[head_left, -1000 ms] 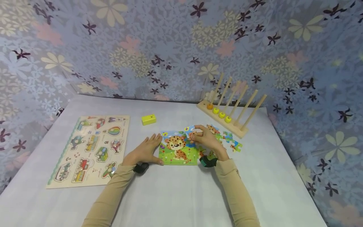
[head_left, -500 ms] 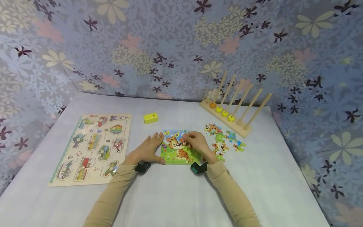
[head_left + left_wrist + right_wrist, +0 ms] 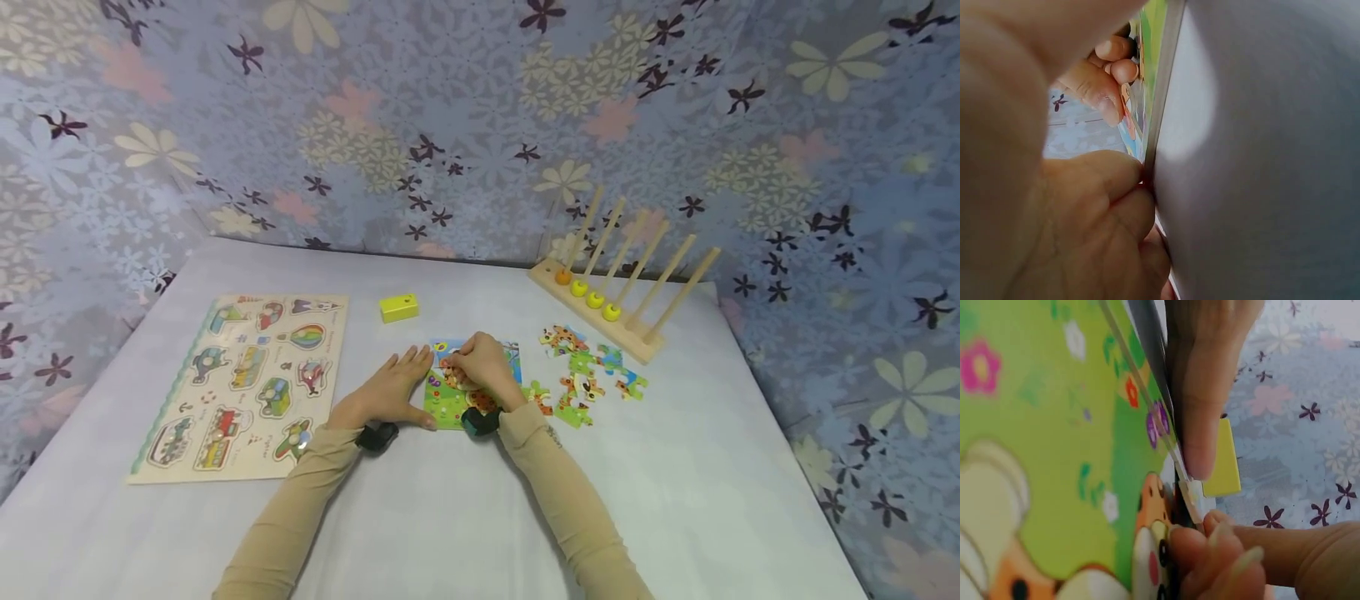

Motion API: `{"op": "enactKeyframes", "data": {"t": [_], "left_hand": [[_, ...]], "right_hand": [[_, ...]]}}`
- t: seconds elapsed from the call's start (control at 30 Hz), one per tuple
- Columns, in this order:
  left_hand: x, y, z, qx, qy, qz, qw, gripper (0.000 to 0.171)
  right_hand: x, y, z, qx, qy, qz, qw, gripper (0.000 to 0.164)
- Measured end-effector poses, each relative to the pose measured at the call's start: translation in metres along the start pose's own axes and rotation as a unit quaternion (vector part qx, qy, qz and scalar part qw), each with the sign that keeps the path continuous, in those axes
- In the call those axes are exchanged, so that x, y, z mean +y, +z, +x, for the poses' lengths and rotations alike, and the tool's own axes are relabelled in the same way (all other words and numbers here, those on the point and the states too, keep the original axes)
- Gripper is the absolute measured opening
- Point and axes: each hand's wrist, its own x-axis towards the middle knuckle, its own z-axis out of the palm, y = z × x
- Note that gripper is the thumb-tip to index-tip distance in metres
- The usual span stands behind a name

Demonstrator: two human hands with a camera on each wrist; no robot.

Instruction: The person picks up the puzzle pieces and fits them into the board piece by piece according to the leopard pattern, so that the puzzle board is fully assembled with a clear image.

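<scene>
A picture board [image 3: 446, 410] with a cartoon leopard on green grass lies mid-table in the head view. My left hand [image 3: 390, 390] rests at its left edge with fingers spread. Over the board's upper left, my right hand [image 3: 483, 367] pinches a jigsaw piece [image 3: 1191, 503] between thumb and fingers. In the right wrist view the piece is at the board's edge, near a left-hand finger; the hand hides part of the leopard. Loose jigsaw pieces [image 3: 579, 387] lie right of the board, some joined or overlapping.
A wooden peg puzzle with vehicle pictures [image 3: 247, 387] lies at the left. A yellow block [image 3: 399, 308] sits behind the board. At the back right stands a wooden rack [image 3: 592, 312] with upright pegs and several yellow and orange beads. A floral curtain [image 3: 465, 125] hangs behind the table.
My right hand has moved left with the jigsaw piece, from the board's right side to its upper left. The left hand stays at the left edge.
</scene>
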Motion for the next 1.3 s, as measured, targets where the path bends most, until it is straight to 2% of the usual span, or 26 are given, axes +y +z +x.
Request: {"op": "enactKeyframes", "data": {"t": [0.2,0.4,0.63,0.77,0.87,1.03,1.1,1.2,1.27,1.3], "left_hand": [[0.001,0.002,0.0,-0.008,-0.001,0.001,1.0,0.115],[0.002,0.002,0.003,-0.011,0.006,-0.002,0.9999,0.114],[0.002,0.0,0.002,-0.012,0.003,0.005,0.9999,0.114],[0.001,0.001,0.003,-0.012,0.002,0.002,0.9999,0.114],[0.0,0.001,0.004,-0.011,0.001,0.004,0.9999,0.114],[0.0,0.0,0.003,-0.008,0.002,0.001,1.0,0.114],[0.0,0.0,0.002,-0.007,0.005,-0.001,1.0,0.113],[0.0,-0.001,0.0,-0.011,0.006,-0.004,0.9999,0.11],[0.001,-0.001,0.0,-0.016,0.007,-0.002,0.9998,0.107],[0.001,-0.001,0.0,-0.017,0.006,0.0,0.9998,0.106]], "right_hand": [[-0.002,0.002,0.0,0.038,-0.003,-0.104,0.994,0.021],[0.0,0.007,0.0,0.084,-0.033,-0.105,0.99,0.023],[0.0,0.007,0.0,0.074,-0.071,-0.133,0.986,0.031],[-0.001,0.005,0.0,0.04,-0.07,-0.146,0.986,0.026],[-0.001,0.005,0.0,0.027,-0.06,-0.128,0.99,0.026],[0.001,0.007,0.002,0.035,-0.051,-0.078,0.995,0.028],[0.002,0.004,0.002,0.016,-0.049,-0.056,0.997,0.026],[0.005,-0.011,0.001,-0.032,-0.045,-0.005,0.998,0.024],[0.01,-0.03,0.001,-0.032,-0.04,0.018,0.999,0.024],[0.014,-0.04,0.002,-0.016,-0.042,0.021,0.999,0.025]]}}
